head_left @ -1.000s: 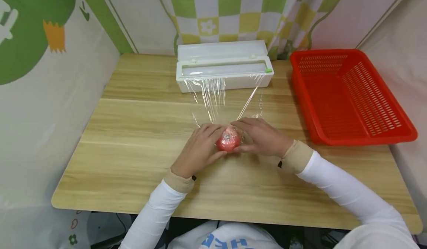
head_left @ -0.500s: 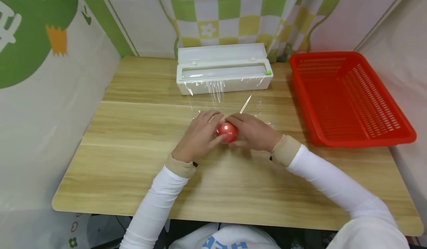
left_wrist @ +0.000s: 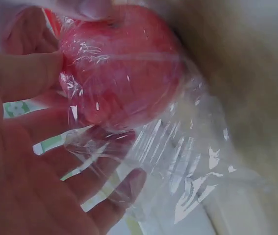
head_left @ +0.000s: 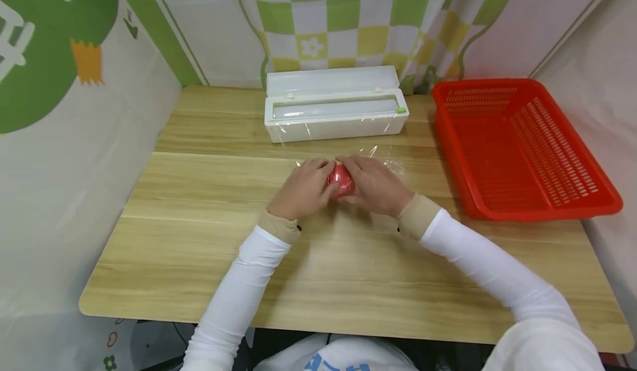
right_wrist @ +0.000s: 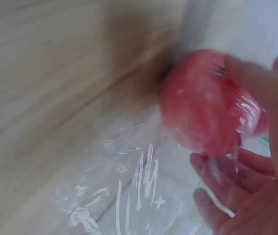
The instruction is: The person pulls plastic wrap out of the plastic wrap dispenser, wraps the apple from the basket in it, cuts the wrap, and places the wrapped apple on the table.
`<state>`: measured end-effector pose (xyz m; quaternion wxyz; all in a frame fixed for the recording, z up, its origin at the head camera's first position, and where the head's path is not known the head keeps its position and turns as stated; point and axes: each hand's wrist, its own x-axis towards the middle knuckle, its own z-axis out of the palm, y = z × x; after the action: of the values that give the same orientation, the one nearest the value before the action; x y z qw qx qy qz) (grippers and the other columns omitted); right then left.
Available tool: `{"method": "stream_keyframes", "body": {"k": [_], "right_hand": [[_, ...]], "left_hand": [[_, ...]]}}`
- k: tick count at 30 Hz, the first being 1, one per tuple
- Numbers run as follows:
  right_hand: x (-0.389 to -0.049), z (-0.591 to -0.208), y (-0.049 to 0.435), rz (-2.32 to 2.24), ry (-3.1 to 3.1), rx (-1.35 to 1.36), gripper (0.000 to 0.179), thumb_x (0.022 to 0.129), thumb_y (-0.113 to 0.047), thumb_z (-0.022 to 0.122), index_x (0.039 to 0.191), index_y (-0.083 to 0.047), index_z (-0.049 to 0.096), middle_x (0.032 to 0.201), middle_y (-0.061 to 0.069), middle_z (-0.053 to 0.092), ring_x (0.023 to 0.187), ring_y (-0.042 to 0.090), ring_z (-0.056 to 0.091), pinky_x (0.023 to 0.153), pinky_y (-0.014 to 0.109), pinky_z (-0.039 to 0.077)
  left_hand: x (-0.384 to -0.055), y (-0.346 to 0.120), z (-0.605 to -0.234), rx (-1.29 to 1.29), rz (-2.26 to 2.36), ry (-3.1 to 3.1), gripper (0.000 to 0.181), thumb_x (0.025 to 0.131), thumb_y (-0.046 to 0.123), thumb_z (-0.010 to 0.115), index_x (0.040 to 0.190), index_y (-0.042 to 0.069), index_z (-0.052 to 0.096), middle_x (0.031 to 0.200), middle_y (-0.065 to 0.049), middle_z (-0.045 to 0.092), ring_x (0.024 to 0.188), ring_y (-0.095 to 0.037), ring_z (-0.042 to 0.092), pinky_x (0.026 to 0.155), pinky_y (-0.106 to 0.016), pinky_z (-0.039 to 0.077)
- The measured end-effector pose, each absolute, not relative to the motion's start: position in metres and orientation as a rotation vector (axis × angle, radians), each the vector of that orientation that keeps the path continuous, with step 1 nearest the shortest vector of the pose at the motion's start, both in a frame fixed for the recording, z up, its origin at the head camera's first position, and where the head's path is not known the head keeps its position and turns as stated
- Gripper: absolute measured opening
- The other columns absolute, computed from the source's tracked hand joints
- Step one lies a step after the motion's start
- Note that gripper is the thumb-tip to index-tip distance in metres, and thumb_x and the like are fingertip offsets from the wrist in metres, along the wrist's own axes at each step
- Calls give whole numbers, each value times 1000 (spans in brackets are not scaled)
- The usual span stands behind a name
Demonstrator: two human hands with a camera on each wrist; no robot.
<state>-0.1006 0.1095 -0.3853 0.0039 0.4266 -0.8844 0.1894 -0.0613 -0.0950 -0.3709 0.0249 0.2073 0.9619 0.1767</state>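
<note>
Between both hands is a round red fruit (head_left: 341, 182) covered in shiny plastic wrap. My left hand (head_left: 304, 187) holds its left side, and the thumb and fingers press against it in the left wrist view. From the right, my right hand (head_left: 376, 186) grips the same fruit, its thumb over the top in the right wrist view. Loose plastic wrap (right_wrist: 134, 191) trails from the fruit towards the white wrap dispenser (head_left: 338, 129), whose lid stands raised. The fruit's exact kind is unclear under the film.
A red plastic basket (head_left: 522, 150) stands at the right of the wooden table (head_left: 199, 260). The dispenser sits at the back, near a green-and-yellow checked cloth (head_left: 343, 20). White walls flank the table on both sides.
Both hands have moved away from the body with the fruit, closer to the dispenser. The fruit has turned, and the film stretch between it and the dispenser is shorter.
</note>
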Motion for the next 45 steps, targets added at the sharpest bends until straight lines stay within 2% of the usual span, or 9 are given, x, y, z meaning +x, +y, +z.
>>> {"method": "stream_keyframes", "body": {"k": [4, 9, 16, 21, 24, 29, 34, 40, 45], "right_hand": [[-109, -386, 112, 716, -2832, 1290, 68, 93, -33, 83, 141, 1, 50, 130, 19, 67, 115, 36, 69, 105, 50, 57], [-127, -379, 113, 665, -2920, 1308, 61, 95, -30, 80, 141, 3, 58, 133, 20, 61, 117, 35, 64, 106, 49, 56], [-152, -373, 110, 707, -3004, 1283, 57, 97, -30, 77, 140, -1, 54, 128, 15, 70, 116, 31, 68, 106, 47, 55], [-153, -380, 104, 557, -2949, 1275, 78, 84, -47, 88, 143, -7, 57, 130, 15, 61, 120, 33, 61, 106, 52, 52], [-153, -387, 100, 468, -2903, 1205, 92, 76, -48, 93, 148, -8, 53, 135, 17, 59, 129, 35, 56, 111, 56, 47], [-159, -388, 95, 421, -2921, 1113, 85, 81, -45, 90, 146, -5, 50, 141, 20, 64, 136, 38, 59, 116, 59, 43], [-171, -381, 93, 408, -2981, 1098, 79, 82, -46, 90, 142, -5, 58, 135, 18, 63, 130, 40, 60, 114, 61, 43], [-182, -379, 92, 418, -3010, 1071, 84, 81, -54, 89, 146, -10, 59, 134, 15, 62, 129, 39, 60, 115, 61, 42], [-186, -382, 91, 492, -2981, 1087, 81, 83, -47, 89, 149, -12, 57, 135, 16, 65, 128, 40, 62, 113, 60, 44]], "left_hand": [[-76, -91, -364, 647, 582, 2974, 39, 105, 27, 61, 133, 0, 63, 127, -17, 70, 122, -37, 64, 106, -52, 53], [-81, -90, -364, 632, 633, 3071, 38, 100, 25, 68, 129, 1, 64, 123, -17, 67, 118, -35, 63, 100, -49, 56], [-92, -89, -375, 661, 571, 3113, 36, 103, 23, 67, 131, 1, 69, 127, -15, 70, 124, -35, 62, 109, -48, 53], [-109, -93, -379, 617, 543, 3107, 28, 103, 15, 60, 126, 2, 72, 123, -18, 72, 116, -39, 67, 105, -52, 54], [-119, -94, -378, 600, 543, 3071, 32, 104, 14, 56, 130, 0, 69, 129, -19, 71, 123, -40, 65, 113, -52, 49], [-122, -97, -378, 590, 555, 3127, 43, 102, 18, 62, 142, 2, 62, 145, -17, 64, 140, -38, 55, 124, -49, 40], [-122, -99, -379, 615, 505, 3165, 52, 92, 28, 77, 140, 10, 66, 148, -10, 63, 138, -34, 52, 120, -54, 42], [-129, -94, -383, 625, 387, 3203, 52, 95, 31, 80, 141, 12, 66, 148, -7, 64, 137, -32, 54, 118, -51, 44], [-132, -94, -383, 562, 339, 3241, 52, 94, 23, 80, 143, 13, 65, 147, -6, 65, 135, -33, 56, 117, -49, 45]]}}
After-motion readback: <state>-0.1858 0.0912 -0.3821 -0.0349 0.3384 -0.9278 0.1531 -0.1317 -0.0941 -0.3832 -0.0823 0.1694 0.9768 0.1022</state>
